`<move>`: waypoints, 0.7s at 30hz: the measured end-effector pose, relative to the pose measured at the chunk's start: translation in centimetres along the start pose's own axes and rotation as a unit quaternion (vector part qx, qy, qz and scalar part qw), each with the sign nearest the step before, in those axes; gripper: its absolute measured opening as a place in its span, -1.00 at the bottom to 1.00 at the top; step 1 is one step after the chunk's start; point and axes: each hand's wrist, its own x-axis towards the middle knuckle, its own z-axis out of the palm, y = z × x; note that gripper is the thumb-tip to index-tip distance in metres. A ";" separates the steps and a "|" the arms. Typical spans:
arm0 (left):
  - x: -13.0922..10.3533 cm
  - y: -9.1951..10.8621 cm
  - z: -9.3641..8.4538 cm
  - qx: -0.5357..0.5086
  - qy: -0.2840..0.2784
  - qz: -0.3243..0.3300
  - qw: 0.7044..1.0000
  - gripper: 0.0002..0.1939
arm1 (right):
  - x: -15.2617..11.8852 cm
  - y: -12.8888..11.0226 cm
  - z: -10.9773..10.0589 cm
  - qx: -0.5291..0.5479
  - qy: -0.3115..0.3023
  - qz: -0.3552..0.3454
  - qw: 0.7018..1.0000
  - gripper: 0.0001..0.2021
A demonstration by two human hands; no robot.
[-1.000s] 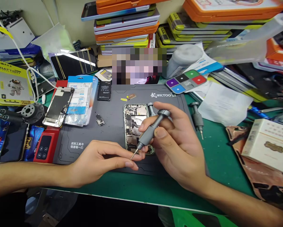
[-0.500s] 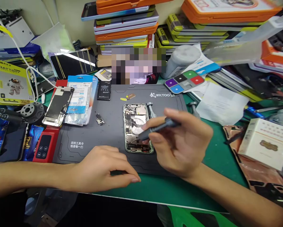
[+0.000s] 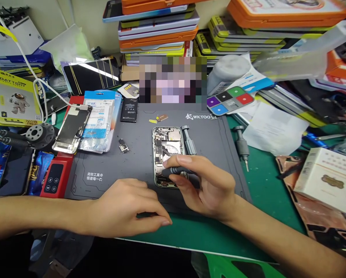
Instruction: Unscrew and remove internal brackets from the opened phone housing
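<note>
An opened phone point(image 3: 169, 141) lies on the grey mat point(image 3: 109, 166), its inner boards and a bare silver area showing. My right hand point(image 3: 207, 185) is over its lower right part, closed around a dark pen-shaped tool point(image 3: 175, 170) with light rings; its working end is blurred and partly hidden. My left hand point(image 3: 132, 208) rests at the mat's front edge, fingers curled and thumb meeting index fingertip, with nothing visible in them. A grey screwdriver point(image 3: 189, 141) lies right of the phone. A small metal part point(image 3: 123, 145) lies to its left.
Left are a detached screen point(image 3: 71, 127), plastic packets point(image 3: 96, 133) and a red device point(image 3: 56, 175). A black battery point(image 3: 129, 110) lies behind. Another screwdriver point(image 3: 242, 146) and a white box point(image 3: 329, 177) are right. Stacked boxes point(image 3: 158, 34) line the back.
My right hand has moved left and slightly down with the dark tool, uncovering more of both screwdrivers. My left hand has stayed in place. The view has shifted slightly.
</note>
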 end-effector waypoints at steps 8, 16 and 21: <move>0.0 -0.1 0.1 0.005 0.000 0.005 1.000 -0.84 | 0.2 -0.1 0.1 -0.018 -0.012 0.005 1.000 -0.40; -0.1 -0.1 0.0 0.004 0.006 0.012 1.000 -0.87 | 1.2 -0.5 -1.2 -0.061 -0.018 -0.049 0.997 -0.56; -0.1 -0.2 0.1 0.005 0.001 0.016 1.000 -0.85 | 1.4 -0.9 -1.4 -0.077 -0.019 -0.070 0.994 -0.57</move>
